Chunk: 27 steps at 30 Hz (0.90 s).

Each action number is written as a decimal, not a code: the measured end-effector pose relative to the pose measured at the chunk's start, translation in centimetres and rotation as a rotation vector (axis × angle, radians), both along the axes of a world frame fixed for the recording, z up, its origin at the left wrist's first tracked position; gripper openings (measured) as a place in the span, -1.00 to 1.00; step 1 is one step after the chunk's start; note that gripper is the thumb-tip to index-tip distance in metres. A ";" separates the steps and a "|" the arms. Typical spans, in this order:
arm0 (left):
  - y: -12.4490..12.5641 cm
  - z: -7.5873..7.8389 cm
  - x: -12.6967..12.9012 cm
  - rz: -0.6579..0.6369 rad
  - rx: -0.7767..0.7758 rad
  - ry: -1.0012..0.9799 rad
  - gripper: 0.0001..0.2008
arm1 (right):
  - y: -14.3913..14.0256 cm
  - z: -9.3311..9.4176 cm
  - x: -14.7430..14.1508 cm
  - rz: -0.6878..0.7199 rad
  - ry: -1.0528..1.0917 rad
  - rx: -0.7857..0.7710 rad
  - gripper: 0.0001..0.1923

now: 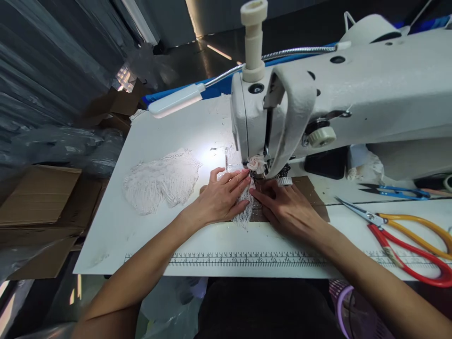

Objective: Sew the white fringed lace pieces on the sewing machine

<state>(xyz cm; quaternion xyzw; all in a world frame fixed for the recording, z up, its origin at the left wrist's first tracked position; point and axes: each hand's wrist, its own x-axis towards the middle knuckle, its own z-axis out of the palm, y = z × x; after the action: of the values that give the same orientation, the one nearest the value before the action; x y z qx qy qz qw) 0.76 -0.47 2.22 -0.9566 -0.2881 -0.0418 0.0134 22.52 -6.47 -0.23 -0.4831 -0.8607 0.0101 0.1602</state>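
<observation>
A strip of white lace (243, 218) lies under the needle area of the white sewing machine (243, 117). A ruffled pale pink fabric flower (256, 163) sits by the presser foot. My left hand (224, 197) lies flat on the lace from the left, fingers stretched toward the foot. From the right, my right hand (287, 207) has its fingertips closed at the lace's edge; some of its fingers are curled and partly hidden under the machine head. The needle itself is hard to make out. Left of my hands rests a pile of white lace pieces (162, 181).
Orange-and-red-handled scissors (377, 219) and blue-handled snips (395, 191) lie at the right. A printed ruler (226, 259) runs along the table's front edge. A lamp (175, 100) hangs over the table (116, 235). Cardboard boxes (38, 195) stand at left.
</observation>
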 end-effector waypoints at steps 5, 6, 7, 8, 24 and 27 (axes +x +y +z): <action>0.2 -0.6 -0.2 -0.014 -0.004 -0.043 -0.54 | -0.1 -0.5 0.3 0.017 0.082 0.014 -0.56; 0.3 -0.8 -0.2 -0.019 -0.001 -0.052 -0.54 | 0.0 -0.5 0.3 0.032 0.093 0.017 -0.57; 0.3 -0.9 -0.3 -0.023 0.003 -0.062 -0.53 | 0.0 -0.6 0.3 0.046 0.102 0.023 -0.58; 0.3 -1.0 -0.3 -0.027 0.006 -0.068 -0.53 | 0.1 -0.6 0.4 0.058 0.108 0.031 -0.59; 0.0 -0.8 -0.1 -0.020 -0.016 -0.050 -0.49 | 0.6 -0.6 1.1 0.121 0.116 0.054 -0.62; -0.1 -0.6 0.0 -0.012 -0.010 -0.044 -0.49 | 0.5 -0.7 1.0 0.116 0.122 0.055 -0.61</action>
<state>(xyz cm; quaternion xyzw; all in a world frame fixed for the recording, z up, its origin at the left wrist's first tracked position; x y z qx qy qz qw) 0.79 -0.53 1.58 -0.9572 -0.2827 -0.0614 0.0019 23.56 -5.95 -0.91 -0.4265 -0.8758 0.0253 0.2248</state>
